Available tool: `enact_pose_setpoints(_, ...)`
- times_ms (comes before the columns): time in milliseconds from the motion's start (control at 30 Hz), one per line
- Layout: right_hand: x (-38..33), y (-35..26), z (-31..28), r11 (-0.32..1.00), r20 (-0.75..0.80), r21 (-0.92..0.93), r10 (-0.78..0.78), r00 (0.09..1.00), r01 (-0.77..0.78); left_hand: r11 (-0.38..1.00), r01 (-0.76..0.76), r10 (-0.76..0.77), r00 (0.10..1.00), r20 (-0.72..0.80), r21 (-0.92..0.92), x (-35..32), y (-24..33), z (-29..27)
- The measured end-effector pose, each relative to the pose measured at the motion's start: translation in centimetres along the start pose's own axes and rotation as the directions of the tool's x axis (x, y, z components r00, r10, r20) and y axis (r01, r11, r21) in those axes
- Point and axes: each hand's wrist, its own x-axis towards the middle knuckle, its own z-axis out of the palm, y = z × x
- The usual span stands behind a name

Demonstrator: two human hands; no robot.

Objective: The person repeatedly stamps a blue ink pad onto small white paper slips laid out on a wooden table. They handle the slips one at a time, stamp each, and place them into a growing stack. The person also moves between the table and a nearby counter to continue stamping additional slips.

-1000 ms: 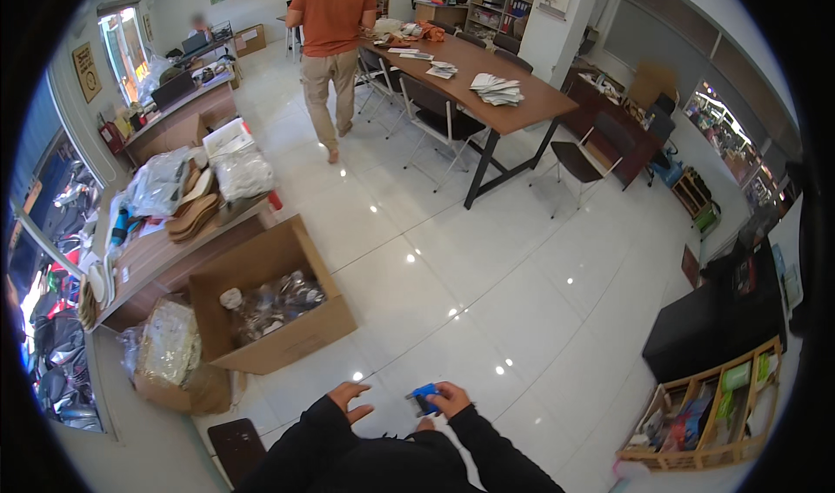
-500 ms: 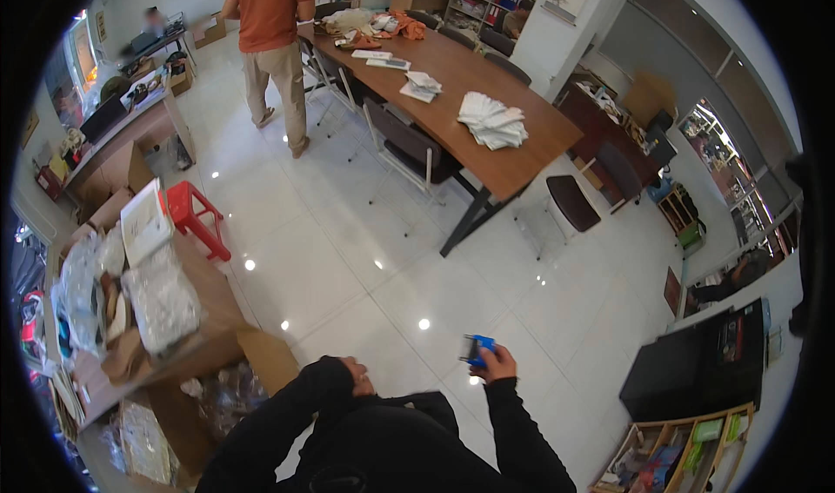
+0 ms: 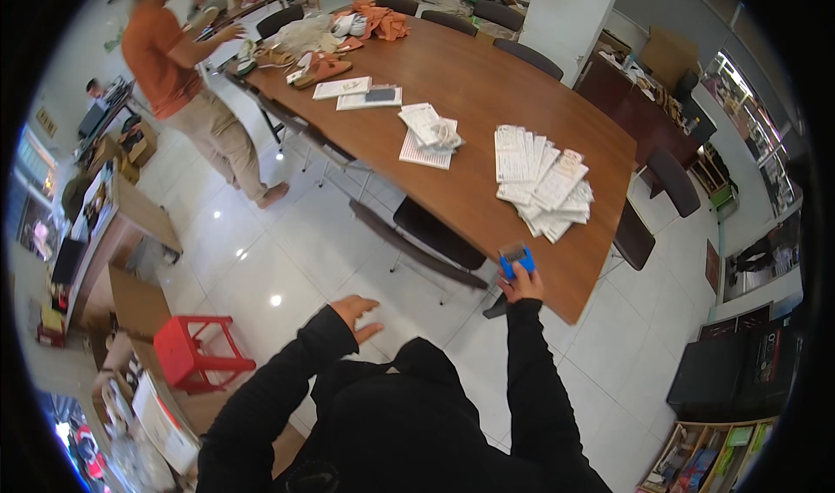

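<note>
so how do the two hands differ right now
The right hand is raised toward the table edge, gripping a small blue tool; the left hand is empty, fingers spread, hanging over the white floor. The right arm is stretched out, the left bent. Both wear black sleeves.

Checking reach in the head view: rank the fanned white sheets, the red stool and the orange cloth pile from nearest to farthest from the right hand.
1. Fanned white sheets: on the table, just beyond the right hand.
2. Red stool: on the floor, far left.
3. Orange cloth pile: table's far end.
</note>
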Motion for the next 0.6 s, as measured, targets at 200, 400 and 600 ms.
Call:
enact_pose_setpoints(200, 15.2, 4.5, 16.4, 0.943, -0.138, -0.331, -0.069, 0.988, 0.020, 0.887, -0.299, 0.278, 0.954, 0.111, 0.352, 26.2, -12.1, -11.5)
enact_pose_setpoints(400, 16.3, 6.0, 22.0, 0.995, -0.390, 0.096, 0.074, 0.918, -0.040, 0.499, -0.627, 0.339, 0.777, 0.531, 0.598, 55.4, -16.8, -11.1)
enact_pose_setpoints(600, 16.1, 8.2, 26.5, 0.903, -0.507, 0.430, 0.251, 0.825, -0.011, 0.341, -0.904, 0.336, 0.374, 0.865, 0.258, 68.3, -16.4, -8.9)
